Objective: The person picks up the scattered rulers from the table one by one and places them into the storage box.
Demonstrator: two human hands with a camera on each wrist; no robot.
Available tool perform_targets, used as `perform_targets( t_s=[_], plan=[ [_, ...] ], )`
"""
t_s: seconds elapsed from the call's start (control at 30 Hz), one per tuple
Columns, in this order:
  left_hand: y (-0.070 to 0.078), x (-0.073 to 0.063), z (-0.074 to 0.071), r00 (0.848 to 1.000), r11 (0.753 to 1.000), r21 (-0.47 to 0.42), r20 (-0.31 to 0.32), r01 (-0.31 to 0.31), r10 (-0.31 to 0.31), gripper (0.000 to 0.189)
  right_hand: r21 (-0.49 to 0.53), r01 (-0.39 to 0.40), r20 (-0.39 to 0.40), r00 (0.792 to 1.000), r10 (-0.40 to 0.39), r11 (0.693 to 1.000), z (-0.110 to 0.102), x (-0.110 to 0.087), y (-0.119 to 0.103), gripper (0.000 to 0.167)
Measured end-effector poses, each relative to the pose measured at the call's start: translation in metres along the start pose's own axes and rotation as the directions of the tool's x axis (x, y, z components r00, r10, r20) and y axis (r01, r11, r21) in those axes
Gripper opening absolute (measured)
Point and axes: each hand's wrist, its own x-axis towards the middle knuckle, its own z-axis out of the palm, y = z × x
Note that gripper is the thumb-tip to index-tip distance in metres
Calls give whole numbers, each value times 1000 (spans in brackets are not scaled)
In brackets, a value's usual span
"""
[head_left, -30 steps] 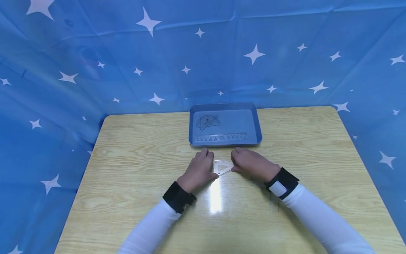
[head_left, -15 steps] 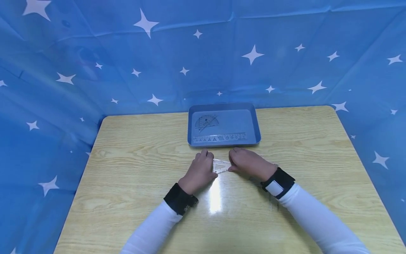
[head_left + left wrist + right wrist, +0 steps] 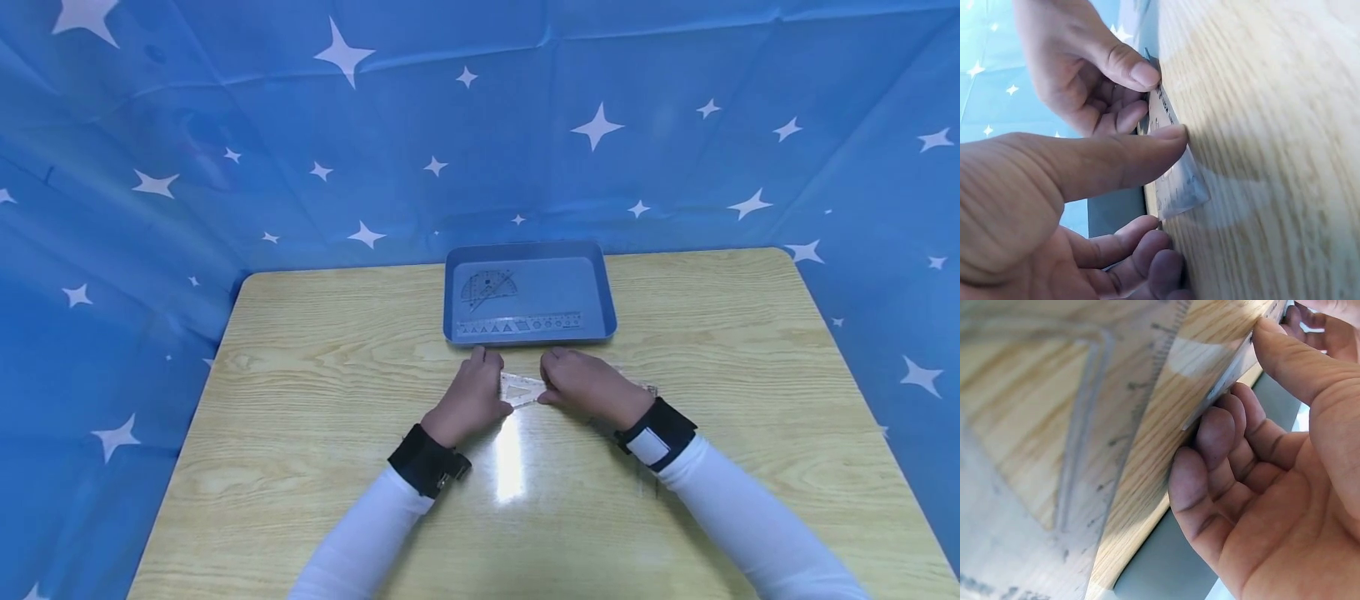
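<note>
A small clear set square lies just in front of the blue tray, between both hands. My left hand holds its left end, thumb at the near edge and fingers at the far side. On the other end, my right hand pinches it between thumb and curled fingers. The left wrist view shows the left thumb over the clear plastic, low against the wood. A larger clear set square fills the near left of the right wrist view; in the head view the right wrist mostly covers it.
The blue tray stands at the table's back edge. Inside it are a protractor, with a clear piece overlapping it, and a ruler. Wood-grain table surrounds the hands, with a starry blue cloth behind.
The right hand has shifted slightly left. The small set square and the left hand have moved a little toward the tray. The tray's contents look unchanged.
</note>
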Motion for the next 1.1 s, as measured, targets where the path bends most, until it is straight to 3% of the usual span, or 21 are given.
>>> perform_targets(
  t_s=[0.2,0.37,0.6,0.8,0.93,1.1],
  plan=[
    [4,-4,3,999,998,62,-46,16,-13,35,3,-9,-23,1000,9,1000,1,-1,0,30],
    [3,-3,2,998,996,85,-52,38,-33,37,18,-7,-3,1000,7,1000,0,-1,0,30],
    [-2,1,1,998,998,-5,-7,56,-56,44,24,-11,-4,1000,11,1000,3,0,1,30],
    [-2,0,1,997,996,-63,-9,70,-71,53,17,7,-10,1000,-7,1000,3,1,1,30],
    [-1,-3,1,998,992,-119,-35,39,-43,47,25,10,-9,1000,-9,1000,2,1,0,30],
    [-4,-4,0,994,985,-164,-102,-48,31,30,61,21,-37,999,-19,998,2,1,-2,29]
  ],
)
